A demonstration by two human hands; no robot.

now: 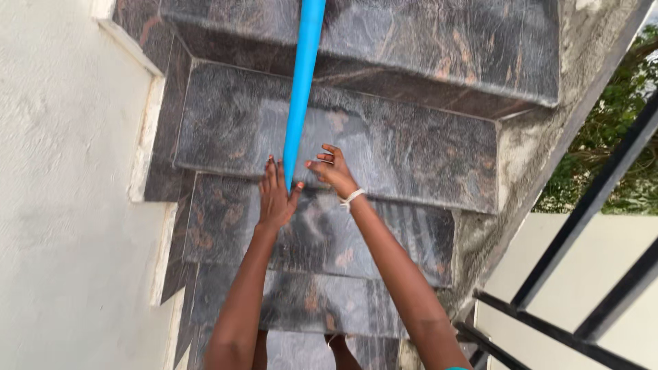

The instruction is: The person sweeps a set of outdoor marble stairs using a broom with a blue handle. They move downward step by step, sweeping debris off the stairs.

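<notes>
A long bright blue pole (299, 92) runs from the top edge down to the dark stone steps (411, 157) in front of me. Its lower end sits between my two hands. My left hand (275, 195) is flat with fingers stretched, its thumb against the pole's tip. My right hand (331, 170) is just right of the pole with fingers spread and a white band on the wrist; it touches the pole lightly or not at all. Neither hand is wrapped around the pole.
A white plastered wall (62, 205) bounds the stairs on the left. On the right a rough concrete stair edge (521, 178) drops off beside a black metal railing (582, 212), with green foliage (617, 137) beyond. My feet show at the bottom.
</notes>
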